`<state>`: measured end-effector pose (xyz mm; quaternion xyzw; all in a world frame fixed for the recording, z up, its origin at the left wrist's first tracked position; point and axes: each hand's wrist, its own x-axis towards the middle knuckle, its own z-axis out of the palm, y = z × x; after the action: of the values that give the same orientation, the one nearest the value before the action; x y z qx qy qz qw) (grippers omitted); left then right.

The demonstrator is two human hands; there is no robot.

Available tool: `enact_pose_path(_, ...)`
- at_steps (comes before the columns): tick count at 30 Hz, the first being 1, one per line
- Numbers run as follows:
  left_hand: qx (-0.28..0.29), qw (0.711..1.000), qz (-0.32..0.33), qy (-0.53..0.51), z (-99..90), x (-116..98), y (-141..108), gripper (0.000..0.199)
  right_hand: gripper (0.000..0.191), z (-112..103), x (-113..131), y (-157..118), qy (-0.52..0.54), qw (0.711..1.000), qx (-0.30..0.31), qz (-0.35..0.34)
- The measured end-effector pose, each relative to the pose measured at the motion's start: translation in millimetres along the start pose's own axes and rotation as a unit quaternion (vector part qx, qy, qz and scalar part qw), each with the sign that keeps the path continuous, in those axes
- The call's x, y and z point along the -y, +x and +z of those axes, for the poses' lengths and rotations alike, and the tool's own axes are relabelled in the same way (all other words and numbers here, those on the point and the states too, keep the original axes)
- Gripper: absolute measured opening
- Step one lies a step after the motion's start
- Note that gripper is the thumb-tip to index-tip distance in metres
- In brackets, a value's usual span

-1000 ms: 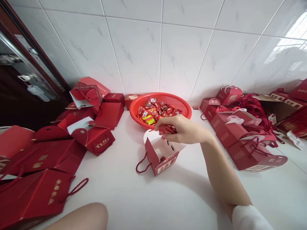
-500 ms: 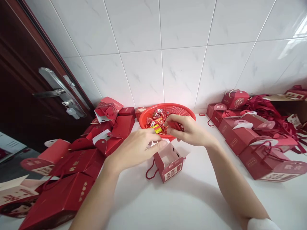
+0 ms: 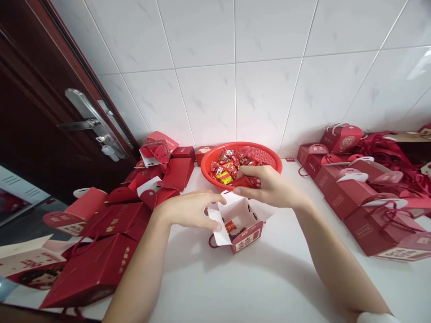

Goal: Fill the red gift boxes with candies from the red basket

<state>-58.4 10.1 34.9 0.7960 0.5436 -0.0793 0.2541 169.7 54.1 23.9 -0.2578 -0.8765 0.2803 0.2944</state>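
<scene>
A small red box (image 3: 247,240) with a white inside stands open on the white table, with red-wrapped sweets (image 3: 230,226) in it. My left hand (image 3: 191,211) is at its left side, thumb and fingers on the raised white flap (image 3: 218,226). Behind the box, a red plastic basket (image 3: 208,154) holds many wrapped sweets, one with a yellow label (image 3: 224,177). My right hand (image 3: 266,185) is over the basket's front edge, its fingers closed round a red-wrapped sweet (image 3: 248,181). The box's cord handle shows at its left.
Red gift boxes (image 3: 114,224) are piled at the left, beside a dark door (image 3: 30,89) with a metal handle. More red boxes (image 3: 346,193) stand in rows at the right, near dark red ribbons (image 3: 380,150). A tiled wall (image 3: 208,98) rises behind the basket.
The box's left flap now stands opened outward at my left hand, and sweets show inside the box. My right hand has come slightly nearer the box, with a red sweet in its fingers.
</scene>
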Motion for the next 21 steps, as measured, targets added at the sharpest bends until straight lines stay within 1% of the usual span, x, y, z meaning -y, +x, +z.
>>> enact_pose_path(3,0.026,1.000,0.006,-0.006,-0.1,3.0,5.2,0.073,0.020,4.4,-4.3,2.2,-0.012,0.998,0.068,0.014)
enact_pose_path(4,0.032,0.999,0.008,-0.006,0.1,3.2,6.7,0.074,0.019,5.7,-5.5,2.6,-0.017,0.997,0.074,0.024)
enact_pose_path(5,0.035,0.999,0.009,-0.004,0.2,2.8,7.9,0.074,0.020,6.6,-6.5,2.9,-0.024,0.997,0.069,0.032)
enact_pose_path(7,0.037,0.999,0.009,0.010,0.3,0.5,8.4,0.072,0.022,7.1,-6.6,2.8,-0.033,0.998,0.037,0.040)
enact_pose_path(10,0.042,0.998,0.014,0.036,1.3,-5.4,4.8,0.070,0.021,4.3,-1.3,0.9,-0.010,0.999,0.004,0.052)
enact_pose_path(14,0.030,0.998,0.038,0.042,5.1,-13.9,-3.9,0.067,0.006,0.8,8.5,-2.1,0.051,0.994,0.028,0.088)
enact_pose_path(16,0.026,0.998,0.050,0.041,7.1,-16.0,-7.2,0.064,0.007,1.1,10.9,-2.8,0.089,0.991,0.028,0.095)
enact_pose_path(19,0.019,0.998,0.054,0.038,8.4,-15.2,-8.4,0.063,0.009,1.4,11.7,-3.1,0.103,0.992,-0.006,0.069)
enact_pose_path(21,0.011,0.998,0.054,0.037,7.9,-13.2,-7.3,0.065,0.008,-0.2,11.9,-3.5,0.100,0.994,0.003,0.040)
